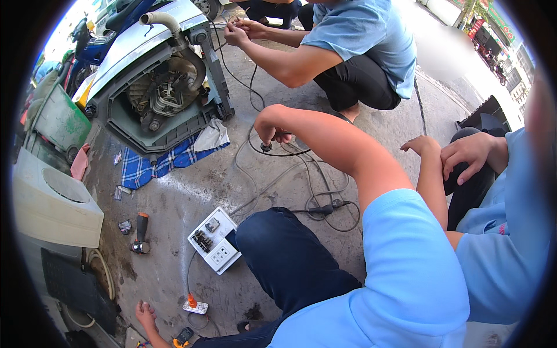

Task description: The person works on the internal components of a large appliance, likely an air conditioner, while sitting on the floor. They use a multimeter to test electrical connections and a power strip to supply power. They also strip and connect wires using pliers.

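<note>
My right hand (pixel 275 130) is stretched forward with the wrist bent down, its fingers closed on a black cable end (pixel 266 147). A black cable trails from it to the right, over grey loops (pixel 313 185) on the concrete. Lower left, my left hand (pixel 145 316) looks loosely open and holds nothing that I can see. Near it lie a dark clamp meter with orange parts (pixel 184 336) and a white power strip (pixel 198 307) with an orange plug (pixel 192 300) in it. Beside my knee stands a white socket box (pixel 223 261) with breakers on top.
A machine with an open underside and exhaust pipe (pixel 161 20) stands far left over a blue checked cloth (pixel 139 171). A cordless drill (pixel 141 235) lies left of the box. A crouching co-worker (pixel 360 35) handles wires ahead; another co-worker's hands (pixel 470 153) are at right.
</note>
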Motion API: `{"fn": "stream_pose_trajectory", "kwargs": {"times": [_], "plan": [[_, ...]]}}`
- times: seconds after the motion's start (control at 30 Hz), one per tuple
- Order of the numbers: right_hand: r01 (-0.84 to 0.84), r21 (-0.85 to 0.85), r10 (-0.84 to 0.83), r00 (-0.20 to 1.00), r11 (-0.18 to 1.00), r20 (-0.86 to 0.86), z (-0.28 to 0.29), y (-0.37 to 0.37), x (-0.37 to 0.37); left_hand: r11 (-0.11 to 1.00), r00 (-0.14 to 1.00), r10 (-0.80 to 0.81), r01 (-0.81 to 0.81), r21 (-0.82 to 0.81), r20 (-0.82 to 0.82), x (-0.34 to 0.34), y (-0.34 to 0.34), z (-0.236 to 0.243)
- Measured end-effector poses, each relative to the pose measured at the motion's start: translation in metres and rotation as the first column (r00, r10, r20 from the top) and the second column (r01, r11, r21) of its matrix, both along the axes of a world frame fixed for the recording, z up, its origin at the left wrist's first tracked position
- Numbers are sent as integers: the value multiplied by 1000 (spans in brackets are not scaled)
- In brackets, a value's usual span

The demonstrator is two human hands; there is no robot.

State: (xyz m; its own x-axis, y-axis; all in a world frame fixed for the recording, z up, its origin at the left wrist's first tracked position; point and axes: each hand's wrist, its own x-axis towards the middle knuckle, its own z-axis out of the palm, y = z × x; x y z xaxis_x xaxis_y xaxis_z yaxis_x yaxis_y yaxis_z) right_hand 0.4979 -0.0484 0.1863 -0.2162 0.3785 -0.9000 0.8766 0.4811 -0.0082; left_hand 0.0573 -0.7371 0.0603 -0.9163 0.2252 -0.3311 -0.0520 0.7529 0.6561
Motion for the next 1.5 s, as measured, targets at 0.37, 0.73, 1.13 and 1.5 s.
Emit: {"fn": "stream_pose_trajectory", "kwargs": {"times": [0.37,0.73,1.13,1.5], "plan": [[64,481,239,806,875,-542,-27,12,10,993,998,53,-57,-104,-34,-5,-25,20],[-255,292,376,770,922,-515,72,-58,27,875,880,-457,418,-245,-132,60,67,125],[122,400,225,665,908,-712,118,-68,46,879,899,-343,410,-244,274,138,9,122],[424,418,-120,803,803,-583,-38,-98,71,950,922,-93,195,-245,375,145,-33,107]]}}
